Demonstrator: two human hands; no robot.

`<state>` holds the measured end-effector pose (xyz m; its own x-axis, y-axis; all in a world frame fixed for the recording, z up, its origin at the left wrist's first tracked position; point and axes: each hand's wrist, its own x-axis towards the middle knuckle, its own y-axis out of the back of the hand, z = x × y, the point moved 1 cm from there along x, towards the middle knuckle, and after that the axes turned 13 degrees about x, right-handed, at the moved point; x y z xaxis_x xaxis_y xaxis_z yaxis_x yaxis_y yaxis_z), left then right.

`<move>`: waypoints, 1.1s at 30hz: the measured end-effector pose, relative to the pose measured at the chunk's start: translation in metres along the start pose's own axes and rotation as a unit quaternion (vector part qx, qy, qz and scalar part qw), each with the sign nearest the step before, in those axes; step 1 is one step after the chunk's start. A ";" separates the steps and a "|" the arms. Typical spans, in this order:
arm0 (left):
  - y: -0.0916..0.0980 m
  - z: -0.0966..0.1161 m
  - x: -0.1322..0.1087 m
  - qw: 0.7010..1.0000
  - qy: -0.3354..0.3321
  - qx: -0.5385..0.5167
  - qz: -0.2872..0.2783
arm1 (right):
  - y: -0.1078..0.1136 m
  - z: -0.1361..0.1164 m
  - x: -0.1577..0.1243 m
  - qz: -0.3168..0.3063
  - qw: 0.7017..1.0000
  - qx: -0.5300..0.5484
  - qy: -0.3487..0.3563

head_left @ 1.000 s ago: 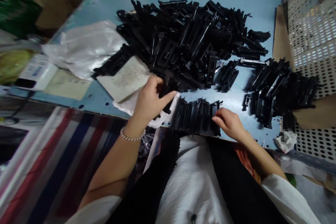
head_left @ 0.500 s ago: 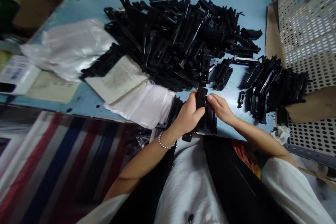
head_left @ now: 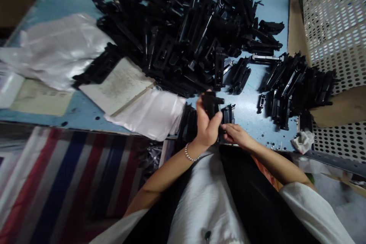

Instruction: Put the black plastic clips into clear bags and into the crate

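Wrapped round a black elongated part (head_left: 211, 103) is my left hand (head_left: 208, 126), its thumb lying along the near side. The part looks like moulded plastic, and a short stub sticks out at its right. Just below and to the right, my right hand (head_left: 236, 135) is closed, fingertips pinched at the lower end of the dark piece; what they grip is hidden. Behind the right hand, a few similar black parts (head_left: 228, 113) stand at the table edge. More dark parts (head_left: 188, 122) lie left of my left hand.
A big heap of black parts (head_left: 177, 34) covers the blue table (head_left: 265, 122). A smaller pile (head_left: 291, 87) lies right, beside a perforated metal panel (head_left: 337, 53). White plastic bags (head_left: 154, 112) and a stained pad (head_left: 117, 84) are at left. A crumpled white tissue (head_left: 303, 142) sits at the right edge.
My left hand has tilted the black part so its stub now points right. My right hand has moved down from the part's upper side to its lower end. The view has shifted slightly.
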<state>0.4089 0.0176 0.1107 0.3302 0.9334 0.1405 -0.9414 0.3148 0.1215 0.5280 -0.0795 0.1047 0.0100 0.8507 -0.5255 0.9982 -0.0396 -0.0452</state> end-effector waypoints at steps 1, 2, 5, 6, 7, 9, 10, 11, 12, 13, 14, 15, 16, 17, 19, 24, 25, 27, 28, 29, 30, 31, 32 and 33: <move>-0.007 0.000 -0.004 1.000 0.007 -0.017 -0.009 | 0.007 0.001 -0.006 0.022 1.000 -0.002 0.012; -0.014 -0.001 -0.006 0.999 0.029 -0.033 -0.025 | 0.014 0.000 -0.013 0.049 0.997 -0.034 0.043; -0.034 -0.001 -0.006 0.987 0.123 -0.075 -0.068 | 0.028 -0.004 -0.038 0.112 0.960 -0.204 0.153; -0.038 -0.001 -0.005 0.983 0.144 -0.083 -0.079 | 0.030 -0.004 -0.044 0.123 0.946 -0.250 0.167; -0.041 0.000 -0.004 0.980 0.157 -0.090 -0.087 | 0.030 -0.004 -0.049 0.123 0.938 -0.277 0.166; -0.043 0.002 -0.003 0.977 0.166 -0.097 -0.097 | 0.030 -0.002 -0.054 0.113 0.936 -0.296 0.155; -0.043 0.004 -0.002 0.976 0.167 -0.098 -0.100 | 0.031 -0.001 -0.055 0.103 0.932 -0.305 0.166; -0.041 0.005 -0.001 0.976 0.167 -0.099 -0.100 | 0.031 -0.002 -0.054 0.091 0.920 -0.326 0.196; -0.039 0.006 0.001 0.976 0.167 -0.098 -0.098 | 0.032 -0.003 -0.053 0.080 0.897 -0.363 0.239; -0.037 0.007 0.002 0.977 0.166 -0.096 -0.097 | 0.032 -0.005 -0.052 0.067 0.863 -0.411 0.285; -0.035 0.009 0.003 0.977 0.165 -0.093 -0.096 | 0.033 -0.007 -0.049 0.056 0.824 -0.461 0.324; -0.033 0.010 0.005 0.978 0.165 -0.090 -0.096 | 0.033 -0.009 -0.047 0.043 0.789 -0.504 0.349; -0.030 0.011 0.006 0.978 0.165 -0.087 -0.096 | 0.033 -0.009 -0.043 0.032 0.764 -0.533 0.362; -0.028 0.011 0.008 0.978 0.165 -0.083 -0.095 | 0.033 -0.009 -0.039 0.021 0.753 -0.545 0.369; -0.023 0.012 0.010 0.979 0.168 -0.082 -0.085 | 0.030 -0.008 -0.031 -0.006 0.762 -0.528 0.376; -0.013 0.013 0.014 0.978 0.175 -0.089 -0.068 | 0.023 -0.007 -0.022 0.020 0.761 -0.511 0.399; -0.013 0.012 0.014 0.977 0.180 -0.089 -0.072 | 0.023 -0.009 -0.023 0.029 0.751 -0.524 0.400; -0.015 0.010 0.014 0.971 0.199 -0.098 -0.084 | 0.023 -0.015 -0.026 0.017 0.740 -0.550 0.387; -0.018 0.009 0.013 0.968 0.210 -0.107 -0.090 | 0.024 -0.017 -0.028 0.002 0.740 -0.558 0.376; -0.021 0.007 0.011 0.964 0.221 -0.118 -0.095 | 0.025 -0.018 -0.030 -0.012 0.745 -0.560 0.362; -0.025 0.006 0.009 0.959 0.232 -0.129 -0.099 | 0.026 -0.018 -0.032 -0.019 0.757 -0.554 0.347; -0.028 0.004 0.006 0.955 0.243 -0.140 -0.102 | 0.028 -0.016 -0.034 -0.016 0.774 -0.541 0.330; -0.032 0.003 0.003 0.951 0.253 -0.148 -0.103 | 0.030 -0.013 -0.036 -0.006 0.795 -0.521 0.312; -0.036 0.001 0.000 0.948 0.261 -0.153 -0.101 | 0.032 -0.008 -0.039 0.011 0.817 -0.496 0.292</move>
<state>0.4429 0.0060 0.1073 0.5024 0.7818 -0.3692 -0.8646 0.4572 -0.2083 0.5597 -0.1099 0.1308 -0.2340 0.9722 -0.0082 0.5509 0.1395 0.8228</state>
